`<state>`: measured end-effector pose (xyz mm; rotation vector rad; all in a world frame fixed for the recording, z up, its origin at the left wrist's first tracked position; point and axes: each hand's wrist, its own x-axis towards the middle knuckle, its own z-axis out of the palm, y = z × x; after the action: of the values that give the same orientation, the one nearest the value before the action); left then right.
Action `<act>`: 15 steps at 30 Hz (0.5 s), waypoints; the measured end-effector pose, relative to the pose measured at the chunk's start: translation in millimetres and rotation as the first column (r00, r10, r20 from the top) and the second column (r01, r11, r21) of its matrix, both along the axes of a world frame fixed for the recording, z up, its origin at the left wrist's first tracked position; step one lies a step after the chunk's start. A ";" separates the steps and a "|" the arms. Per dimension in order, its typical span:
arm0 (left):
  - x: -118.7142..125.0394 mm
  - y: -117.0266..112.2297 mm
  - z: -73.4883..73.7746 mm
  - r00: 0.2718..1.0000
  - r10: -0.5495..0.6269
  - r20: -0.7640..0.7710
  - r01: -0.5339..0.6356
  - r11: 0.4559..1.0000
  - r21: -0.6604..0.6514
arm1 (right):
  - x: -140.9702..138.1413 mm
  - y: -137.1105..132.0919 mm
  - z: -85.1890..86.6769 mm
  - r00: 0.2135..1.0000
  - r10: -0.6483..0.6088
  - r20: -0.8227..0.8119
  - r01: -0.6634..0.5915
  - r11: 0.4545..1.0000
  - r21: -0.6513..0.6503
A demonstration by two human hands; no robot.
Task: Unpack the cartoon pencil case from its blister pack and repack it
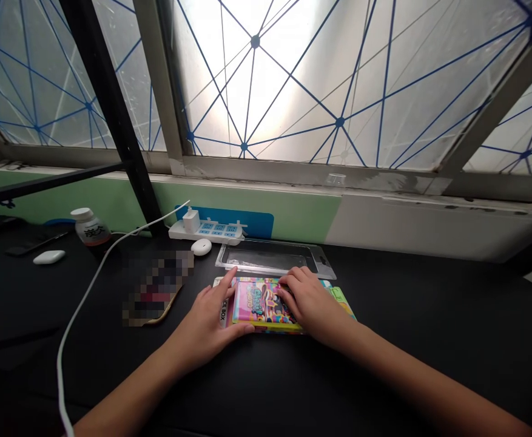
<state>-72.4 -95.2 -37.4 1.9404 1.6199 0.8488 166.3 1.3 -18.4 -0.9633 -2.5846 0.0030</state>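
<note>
A brightly printed pink and yellow box (261,306) lies flat on the black tabletop (266,388), right in front of me. It rests over a white box (221,306) with "CIL BOX" printed on its side. My left hand (206,318) cups the left edge of the printed box, thumb along the near side. My right hand (309,300) lies across the box's right part, fingers on top. A green-edged item (342,300) sticks out beneath that hand. Just beyond both hands lies a clear plastic package (270,258).
A white power strip (206,230) with a plugged-in charger stands by the wall, its white cable (93,291) curving towards me. Nearby are a white mouse (201,246), a white oval case (48,257), a capped bottle (90,230) and a pixelated object (156,288).
</note>
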 end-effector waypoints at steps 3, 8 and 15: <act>0.6 -0.7 3.3 0.999 -0.025 -0.026 0.025 1.000 0.000 | -1.3 -2.6 0.6 0.999 0.003 -0.045 0.001 0.996 0.084; -2.0 -0.8 11.7 0.996 -0.018 0.087 0.020 1.000 -0.021 | 2.9 -11.6 5.3 0.989 0.036 -0.145 0.004 0.963 0.270; -6.0 -2.3 15.6 0.999 0.043 -0.001 -0.043 0.997 -0.057 | 53.8 -57.0 49.1 0.933 0.360 -0.022 -0.359 0.933 0.026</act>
<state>-78.4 -97.5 -21.8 1.8730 1.6732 0.8101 220.1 -55.7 30.7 -0.4655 -2.6922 0.0852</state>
